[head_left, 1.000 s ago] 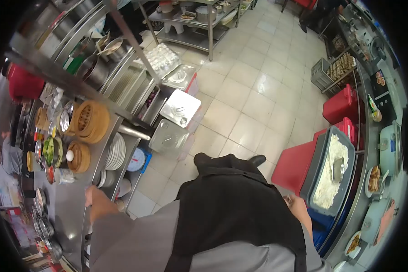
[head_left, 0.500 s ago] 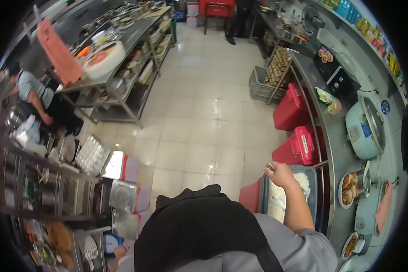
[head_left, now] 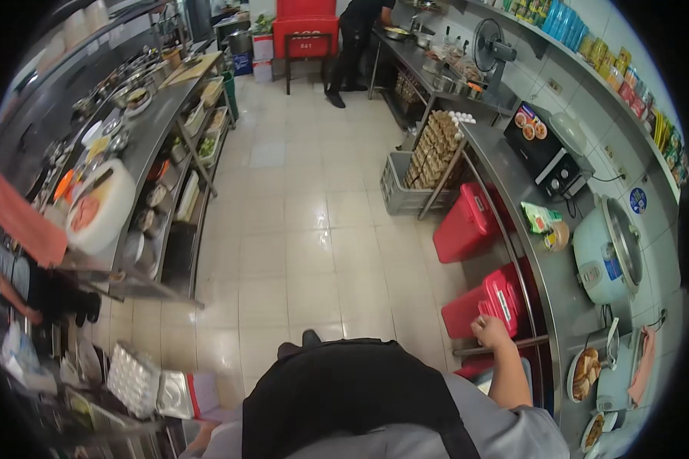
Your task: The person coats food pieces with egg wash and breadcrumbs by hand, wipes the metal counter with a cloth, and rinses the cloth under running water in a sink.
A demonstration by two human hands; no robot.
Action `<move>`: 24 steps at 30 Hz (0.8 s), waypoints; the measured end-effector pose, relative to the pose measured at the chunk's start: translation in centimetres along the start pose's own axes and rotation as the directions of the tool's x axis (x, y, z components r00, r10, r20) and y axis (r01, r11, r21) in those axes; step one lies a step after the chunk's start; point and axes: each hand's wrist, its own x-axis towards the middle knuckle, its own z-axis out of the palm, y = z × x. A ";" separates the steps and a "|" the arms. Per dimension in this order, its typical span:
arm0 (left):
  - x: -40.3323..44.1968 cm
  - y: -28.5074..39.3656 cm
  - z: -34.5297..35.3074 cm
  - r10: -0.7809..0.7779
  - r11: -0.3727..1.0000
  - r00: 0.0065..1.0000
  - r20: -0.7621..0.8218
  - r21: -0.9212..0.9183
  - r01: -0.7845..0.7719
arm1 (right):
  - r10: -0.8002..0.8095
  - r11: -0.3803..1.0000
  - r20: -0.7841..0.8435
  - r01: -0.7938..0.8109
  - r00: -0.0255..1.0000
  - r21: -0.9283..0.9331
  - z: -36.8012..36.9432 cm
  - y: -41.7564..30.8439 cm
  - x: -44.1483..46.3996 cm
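My right hand (head_left: 490,330) hangs with curled fingers in front of the nearer red lidded bin (head_left: 480,302), which has a white label on its lid. Whether the hand holds anything small cannot be made out, nor whether it touches the bin. At the bottom edge, my left hand (head_left: 202,437) shows only partly, its fingers hidden. A shiny metal lid (head_left: 175,394) on a box and stacked clear trays (head_left: 132,381) are near it. The black apron (head_left: 344,394) on my body covers the bottom middle.
Another red bin (head_left: 465,226) and a grey crate (head_left: 407,187) with egg trays stand under the right counter (head_left: 540,252). A rice cooker (head_left: 601,256) and microwave (head_left: 547,145) sit above. People stand at far left and by the back counter. Tiled floor (head_left: 283,229) runs between the counters.
My view has shifted forward along the aisle. The grey tub with white contents has slipped mostly behind my body and arm. My right hand now appears before the red bin.
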 end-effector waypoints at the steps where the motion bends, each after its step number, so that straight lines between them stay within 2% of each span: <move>1: 3.1 0.9 -3.8 0.043 0.999 0.999 -0.022 0.023 -0.043 | 0.091 0.995 0.056 -0.093 0.994 0.022 -0.1 -1.0 0.7; 3: 9.1 3.2 -12.0 0.152 0.986 0.984 -0.091 0.087 -0.144 | 0.277 0.957 0.189 -0.288 0.942 0.034 -0.7 -2.0 0.8; 5: 14.7 6.1 -21.0 0.246 0.958 0.959 -0.143 0.186 -0.218 | 0.193 0.977 0.322 -0.211 0.927 0.019 2.5 3.7 3.4; 6: 19.1 8.3 -25.6 0.235 0.919 0.964 -0.121 0.350 -0.180 | 0.314 0.919 0.341 -0.374 0.886 0.126 2.6 2.1 3.7; 7: 22.5 9.7 -30.3 0.320 0.852 0.944 -0.077 0.459 -0.251 | 0.429 0.822 0.355 -0.522 0.830 0.228 3.0 1.1 4.0; 8: 25.9 11.2 -33.7 0.374 0.846 0.882 -0.288 0.495 -0.197 | 0.265 0.956 0.415 -0.294 0.871 0.007 4.2 1.9 5.0; 9: 23.3 15.9 -40.0 0.294 0.938 0.867 -0.402 0.296 -0.181 | 0.251 0.964 0.450 -0.261 0.857 -0.040 5.2 2.2 5.8; 10: 26.6 16.9 -43.1 0.400 0.902 0.818 -0.413 0.333 -0.273 | 0.270 0.959 0.473 -0.279 0.839 -0.054 6.0 1.7 6.7; 11: 25.7 19.9 -46.9 0.377 0.925 0.776 -0.506 0.245 -0.290 | 0.302 0.946 0.483 -0.321 0.822 -0.046 6.5 1.3 8.0; 12: 27.4 21.7 -49.8 0.249 0.935 0.846 -0.472 -0.109 -0.337 | 0.324 0.935 0.497 -0.352 0.805 -0.040 6.8 1.0 9.6; 13: 30.1 23.0 -50.8 0.160 0.851 0.878 -0.451 -0.387 -0.354 | 0.342 0.924 0.507 -0.380 0.791 -0.030 7.6 1.0 11.3; 15: 31.8 25.1 -52.7 0.079 0.763 0.900 -0.429 -0.555 -0.332 | 0.361 0.911 0.524 -0.411 0.772 -0.022 8.0 1.0 16.3; 17: 30.2 28.1 -53.3 0.103 0.869 0.883 -0.457 -0.392 -0.304 | 0.364 0.905 0.531 -0.426 0.765 -0.007 7.8 1.2 22.1; 18: 28.4 29.4 -53.3 0.020 0.910 0.916 -0.402 -0.372 -0.183 | 0.365 0.903 0.530 -0.430 0.766 0.000 7.4 1.3 25.3; 19: 32.2 26.9 -50.2 0.139 0.960 0.929 -0.343 -0.185 -0.212 | 0.361 0.904 0.527 -0.428 0.769 0.006 6.6 1.2 28.7; 20: 33.0 25.7 -48.4 0.254 0.901 0.966 -0.046 0.374 -0.219 | 0.356 0.904 0.520 -0.428 0.777 0.021 6.0 1.0 32.5; 21: 31.7 25.6 -48.2 0.282 0.862 0.954 0.096 0.410 -0.297 | 0.354 0.900 0.508 -0.434 0.785 0.044 5.6 1.1 36.4; 22: 30.7 25.6 -47.9 0.257 0.890 0.959 0.122 0.356 -0.284 | 0.353 0.893 0.492 -0.444 0.796 0.078 5.2 1.1 40.6; 24: 29.7 25.6 -47.7 0.130 0.970 0.984 0.124 0.191 -0.152 | 0.351 0.865 0.450 -0.468 0.821 0.181 4.0 1.2 50.6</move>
